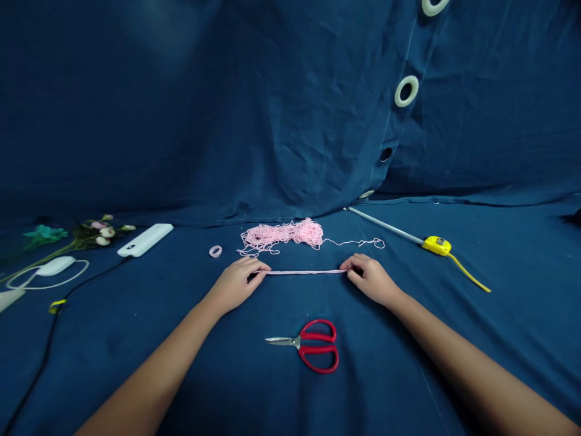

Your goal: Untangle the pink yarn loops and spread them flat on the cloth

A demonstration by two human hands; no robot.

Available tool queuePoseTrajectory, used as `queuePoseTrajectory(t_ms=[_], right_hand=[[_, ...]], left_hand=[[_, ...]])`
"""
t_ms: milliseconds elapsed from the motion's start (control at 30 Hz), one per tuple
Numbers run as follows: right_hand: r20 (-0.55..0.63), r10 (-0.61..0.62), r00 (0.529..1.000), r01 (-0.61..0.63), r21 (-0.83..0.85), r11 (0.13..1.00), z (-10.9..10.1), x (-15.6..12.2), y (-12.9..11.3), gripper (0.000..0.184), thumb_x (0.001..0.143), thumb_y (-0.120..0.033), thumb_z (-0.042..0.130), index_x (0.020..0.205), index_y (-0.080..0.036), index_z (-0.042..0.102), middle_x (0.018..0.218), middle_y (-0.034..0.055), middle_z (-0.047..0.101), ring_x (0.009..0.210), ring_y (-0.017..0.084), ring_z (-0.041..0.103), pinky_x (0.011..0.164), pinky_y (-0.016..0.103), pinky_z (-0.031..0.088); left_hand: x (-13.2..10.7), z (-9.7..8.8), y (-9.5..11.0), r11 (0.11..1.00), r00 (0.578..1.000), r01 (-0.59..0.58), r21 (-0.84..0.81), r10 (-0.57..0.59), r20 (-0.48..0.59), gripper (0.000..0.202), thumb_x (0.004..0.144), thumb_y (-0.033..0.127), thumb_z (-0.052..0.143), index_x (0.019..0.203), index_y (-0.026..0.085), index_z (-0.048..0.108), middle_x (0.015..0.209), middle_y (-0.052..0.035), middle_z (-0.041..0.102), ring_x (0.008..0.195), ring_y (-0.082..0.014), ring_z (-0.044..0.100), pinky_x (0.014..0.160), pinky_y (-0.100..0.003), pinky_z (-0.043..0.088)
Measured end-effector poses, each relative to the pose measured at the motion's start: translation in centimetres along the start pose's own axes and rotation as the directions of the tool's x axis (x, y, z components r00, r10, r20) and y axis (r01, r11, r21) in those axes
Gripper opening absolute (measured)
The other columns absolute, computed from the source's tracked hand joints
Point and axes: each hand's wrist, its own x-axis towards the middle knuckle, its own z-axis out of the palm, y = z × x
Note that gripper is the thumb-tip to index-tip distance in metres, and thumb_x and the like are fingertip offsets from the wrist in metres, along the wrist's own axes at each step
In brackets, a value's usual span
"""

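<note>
My left hand (236, 280) and my right hand (368, 277) each pinch one end of a bundle of pink yarn strands (305, 272), stretched straight and taut between them just above the blue cloth. Both hands have their fingers closed on the strands. Behind them lies a loose heap of pink yarn (284, 234), with a single thread trailing off to the right. Red-handled scissors (308, 345) lie shut on the cloth in front of my hands, blades pointing left.
A small pink yarn ring (215, 251) lies left of the heap. A yellow tape measure (436, 244) and a grey rod (385, 226) lie at right. At left are a white power bank (146, 240), a black cable (54, 327), artificial flowers (86, 235). Blue curtain with eyelets (406, 91) behind.
</note>
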Motion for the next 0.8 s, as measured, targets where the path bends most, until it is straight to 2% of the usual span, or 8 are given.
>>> queuePoseTrajectory(t_ms=[133, 233, 400, 500, 567, 633, 733, 800], right_hand=[[-0.038, 0.054, 0.998, -0.054, -0.010, 0.998, 0.2, 0.0, -0.1, 0.020, 0.089, -0.024, 0.057, 0.094, -0.025, 0.077, 0.086, 0.0029, 0.069, 0.084, 0.023, 0.063, 0.078, 0.037, 0.048], [-0.152, 0.138, 0.979, -0.125, 0.092, 0.988, 0.5, 0.2, 0.5, 0.021, 0.092, -0.030, 0.055, 0.091, -0.025, 0.076, 0.092, 0.0036, 0.071, 0.079, 0.022, 0.063, 0.075, 0.036, 0.047], [-0.332, 0.171, 0.928, -0.136, 0.124, 0.983, 0.7, 2.6, 1.4, 0.024, 0.096, -0.037, 0.054, 0.088, -0.023, 0.072, 0.090, 0.0049, 0.070, 0.081, 0.023, 0.062, 0.076, 0.036, 0.046], [-0.280, 0.017, 0.960, -0.027, -0.030, 0.999, 1.4, 5.8, 0.5, 0.025, 0.099, -0.037, 0.054, 0.088, -0.023, 0.072, 0.087, 0.0054, 0.067, 0.085, 0.024, 0.061, 0.079, 0.036, 0.046], [-0.221, -0.101, 0.970, 0.072, -0.132, 0.989, 2.4, 7.9, -0.2, 0.024, 0.102, -0.036, 0.054, 0.098, -0.024, 0.074, 0.095, 0.0070, 0.069, 0.095, 0.025, 0.060, 0.088, 0.038, 0.046], [-0.203, -0.156, 0.967, 0.105, -0.242, 0.965, 3.7, 9.5, -0.7, 0.027, 0.103, -0.039, 0.056, 0.115, -0.024, 0.075, 0.112, 0.0102, 0.069, 0.107, 0.028, 0.058, 0.097, 0.042, 0.044], [-0.141, -0.174, 0.975, 0.117, -0.338, 0.934, 5.3, 10.4, -0.6, 0.033, 0.105, -0.045, 0.056, 0.124, -0.025, 0.073, 0.131, 0.0138, 0.064, 0.122, 0.032, 0.052, 0.101, 0.047, 0.041], [-0.101, -0.178, 0.979, 0.133, -0.343, 0.930, 5.7, 10.3, -0.3, 0.031, 0.105, -0.046, 0.055, 0.116, -0.024, 0.074, 0.131, 0.0137, 0.063, 0.124, 0.033, 0.051, 0.100, 0.047, 0.041]], left_hand=[[0.0, 0.0, 0.0, 1.000, 0.999, 0.004, 0.014, -0.004, -0.041, 0.030, 0.104, 0.046, 0.054, 0.100, 0.028, 0.077, 0.100, -0.0042, 0.075, 0.097, -0.0241, 0.066, 0.091, -0.042, 0.054], [0.1, 0.4, -0.5, 0.998, 0.989, 0.064, -0.012, -0.065, -0.136, 0.033, 0.106, 0.047, 0.050, 0.103, 0.026, 0.075, 0.106, -0.0047, 0.074, 0.104, -0.0248, 0.064, 0.098, -0.044, 0.051], [1.3, 1.2, -1.6, 0.985, 0.931, 0.172, -0.032, -0.173, -0.321, 0.033, 0.108, 0.045, 0.046, 0.103, 0.023, 0.071, 0.107, -0.0066, 0.070, 0.105, -0.0255, 0.063, 0.097, -0.042, 0.049], [3.6, 1.7, -1.1, 0.987, 0.924, 0.157, 0.021, -0.139, -0.356, 0.027, 0.106, 0.041, 0.050, 0.100, 0.023, 0.070, 0.108, -0.0071, 0.071, 0.107, -0.0268, 0.064, 0.100, -0.044, 0.049], [6.0, 2.6, -0.1, 0.996, 0.956, 0.079, 0.027, -0.068, -0.286, 0.024, 0.105, 0.037, 0.051, 0.098, 0.024, 0.070, 0.109, -0.0068, 0.073, 0.110, -0.0273, 0.065, 0.101, -0.045, 0.049], [8.7, 4.2, 1.0, 1.000, 0.978, 0.015, -0.002, -0.016, -0.208, 0.022, 0.104, 0.035, 0.054, 0.113, 0.025, 0.071, 0.121, -0.0071, 0.072, 0.118, -0.0279, 0.064, 0.106, -0.046, 0.049], [12.1, 7.3, 2.1, 0.997, 0.975, 0.071, -0.038, -0.077, -0.207, 0.040, 0.102, 0.035, 0.057, 0.140, 0.021, 0.060, 0.145, -0.0131, 0.063, 0.136, -0.0322, 0.056, 0.117, -0.052, 0.043], [13.1, 9.0, 2.3, 0.991, 0.971, 0.127, -0.039, -0.132, -0.199, 0.040, 0.100, 0.033, 0.061, 0.138, 0.020, 0.061, 0.143, -0.0148, 0.064, 0.135, -0.0342, 0.057, 0.116, -0.054, 0.043]])
